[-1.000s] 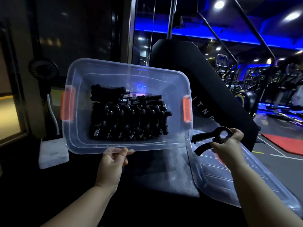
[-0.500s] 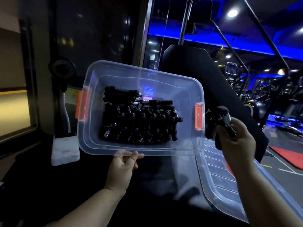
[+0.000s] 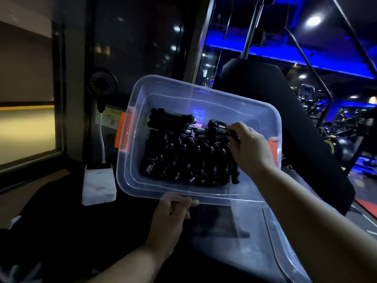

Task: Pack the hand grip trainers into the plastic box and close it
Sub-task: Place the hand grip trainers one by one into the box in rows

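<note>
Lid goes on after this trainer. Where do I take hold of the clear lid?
Probably take the clear lid by the raised lip of its left long edge, from above. It lies flat to the right of the plastic box, and the right hand's arm covers the rest. That hand must release its hand grip trainer first.

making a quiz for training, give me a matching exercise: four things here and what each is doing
1 left hand
2 right hand
3 lid
4 fan

a stands left of the plastic box
b holds the box's near rim
c lies off the box, lower right
d pinches a grip trainer inside the box

Pairs: 1-b, 2-d, 3-c, 4-a
</note>
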{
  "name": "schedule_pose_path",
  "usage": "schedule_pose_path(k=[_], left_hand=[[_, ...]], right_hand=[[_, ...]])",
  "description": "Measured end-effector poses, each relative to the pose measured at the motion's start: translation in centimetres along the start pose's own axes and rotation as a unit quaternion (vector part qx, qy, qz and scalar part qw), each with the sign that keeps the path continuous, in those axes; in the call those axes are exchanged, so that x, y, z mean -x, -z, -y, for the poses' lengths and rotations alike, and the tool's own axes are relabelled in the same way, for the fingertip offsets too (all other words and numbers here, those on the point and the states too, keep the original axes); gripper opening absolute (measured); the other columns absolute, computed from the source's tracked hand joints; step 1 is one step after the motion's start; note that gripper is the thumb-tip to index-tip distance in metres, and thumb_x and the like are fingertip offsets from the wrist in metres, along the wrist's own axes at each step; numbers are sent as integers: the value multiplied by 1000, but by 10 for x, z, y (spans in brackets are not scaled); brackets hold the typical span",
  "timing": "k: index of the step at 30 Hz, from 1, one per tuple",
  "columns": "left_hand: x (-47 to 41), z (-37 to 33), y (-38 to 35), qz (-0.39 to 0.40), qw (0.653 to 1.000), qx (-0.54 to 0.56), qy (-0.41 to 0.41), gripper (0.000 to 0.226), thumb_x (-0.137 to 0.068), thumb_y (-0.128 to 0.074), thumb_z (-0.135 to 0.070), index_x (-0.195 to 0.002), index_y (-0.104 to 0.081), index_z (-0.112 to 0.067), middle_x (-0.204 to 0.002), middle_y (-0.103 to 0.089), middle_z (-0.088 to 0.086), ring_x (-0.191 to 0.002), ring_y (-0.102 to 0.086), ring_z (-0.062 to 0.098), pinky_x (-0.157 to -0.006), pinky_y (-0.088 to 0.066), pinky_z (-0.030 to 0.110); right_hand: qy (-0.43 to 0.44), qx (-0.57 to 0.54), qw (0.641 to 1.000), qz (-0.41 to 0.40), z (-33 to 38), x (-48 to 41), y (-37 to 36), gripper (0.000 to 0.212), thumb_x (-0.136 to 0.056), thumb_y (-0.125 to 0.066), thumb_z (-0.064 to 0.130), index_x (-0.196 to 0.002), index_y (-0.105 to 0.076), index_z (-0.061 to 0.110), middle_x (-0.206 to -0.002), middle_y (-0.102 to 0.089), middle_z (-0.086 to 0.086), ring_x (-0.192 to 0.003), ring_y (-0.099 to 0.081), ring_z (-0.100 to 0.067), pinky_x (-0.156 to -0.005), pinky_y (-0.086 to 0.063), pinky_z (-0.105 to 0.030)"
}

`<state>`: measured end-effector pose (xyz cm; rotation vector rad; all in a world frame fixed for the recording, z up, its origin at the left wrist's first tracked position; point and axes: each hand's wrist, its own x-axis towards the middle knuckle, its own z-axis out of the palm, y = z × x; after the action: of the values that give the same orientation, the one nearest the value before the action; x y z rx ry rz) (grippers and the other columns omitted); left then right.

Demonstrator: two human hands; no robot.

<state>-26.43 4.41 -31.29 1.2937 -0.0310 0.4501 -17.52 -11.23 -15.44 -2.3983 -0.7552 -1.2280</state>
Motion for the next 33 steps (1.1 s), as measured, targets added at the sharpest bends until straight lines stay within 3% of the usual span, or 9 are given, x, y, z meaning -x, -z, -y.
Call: schedule_pose_path(k=[2, 5, 9, 14, 18, 21, 24, 28, 33], left_hand=[[-2, 1, 1, 5, 1000, 9, 15, 16, -89, -60, -18, -87, -56, -2, -64, -67, 4, -56, -57, 4, -55, -43, 13], [-3, 2, 1, -5, 999, 38, 23, 14, -88, -60, -8, -86, -50, 0, -75, -67, 26, -56, -62, 4, -54, -44, 13], [-4, 4, 1, 6, 999, 25, 23, 13, -90, -59, -10, -90, -49, -3, -79, -75, 7, -56, -56, 3, -63, -48, 15], [-5, 0, 1, 10, 1000, 14, 24, 15, -90, -59, -10, -89, -47, -2, -81, -76, 4, -51, -51, 0, -58, -45, 12], [-6, 0, 3, 18, 999, 11, 25, 14, -90, -59, -11, -88, -47, -4, -82, -76, 5, -50, -49, 1, -58, -45, 13], [-7, 2, 3, 26, 999, 11, 32, 14, -90, -59, -11, -88, -46, -4, -82, -76, 4, -49, -51, 0, -56, -44, 13], [-10, 3, 4, 26, 999, 9, 27, 19, -88, -62, -19, -88, -48, -6, -83, -75, 9, -51, -51, 0, -57, -45, 13], [-10, 5, 8, 28, 999, -25, 24, 38, -74, -61, -46, -89, -53, -12, -86, -72, 17, -57, -54, 2, -62, -49, 18], [-8, 7, 7, 33, 999, 2, 29, 37, -76, -61, -43, -92, -50, -11, -87, -73, 13, -57, -53, -1, -65, -49, 13]], right_hand=[[17, 20, 1000, 6, -1, -17, -13, 21, -87, -60, 10, -108, -64, 8, -92, -67, -18, -78, -62, -39, -66, -44, -35], [17, 55, 998, 29, -5, -41, -32, 20, -90, -55, 13, -109, -62, 7, -93, -65, -18, -79, -60, -40, -67, -47, -38], [-16, 101, 992, 74, -14, -57, -54, 17, -92, -50, 13, -106, -58, 7, -95, -61, -17, -80, -57, -39, -65, -47, -39], [-44, 154, 980, 120, -24, -68, -76, 23, -91, -48, 7, -111, -60, 12, -109, -59, -11, -92, -58, -36, -72, -48, -35], [-28, 112, 988, 106, -27, -73, -89, 22, -94, -48, 15, -110, -63, 11, -108, -62, -13, -98, -53, -36, -74, -43, -36], [1, 99, 984, 152, -28, -74, -100, 28, -98, -42, 21, -121, -57, 15, -118, -61, -12, -106, -46, -37, -87, -41, -40], [-27, 80, 982, 169, -29, -73, -105, 33, -98, -41, 27, -130, -49, 21, -131, -54, -8, -116, -41, -35, -97, -35, -41], [-63, 55, 981, 176, -28, -67, -104, 46, -97, -45, 35, -140, -37, 23, -142, -44, -6, -129, -34, -31, -104, -28, -43], [-98, 55, 981, 158, -30, -47, -94, 56, -94, -48, 41, -145, -28, 28, -150, -26, -2, -136, -25, -28, -108, -21, -46]])
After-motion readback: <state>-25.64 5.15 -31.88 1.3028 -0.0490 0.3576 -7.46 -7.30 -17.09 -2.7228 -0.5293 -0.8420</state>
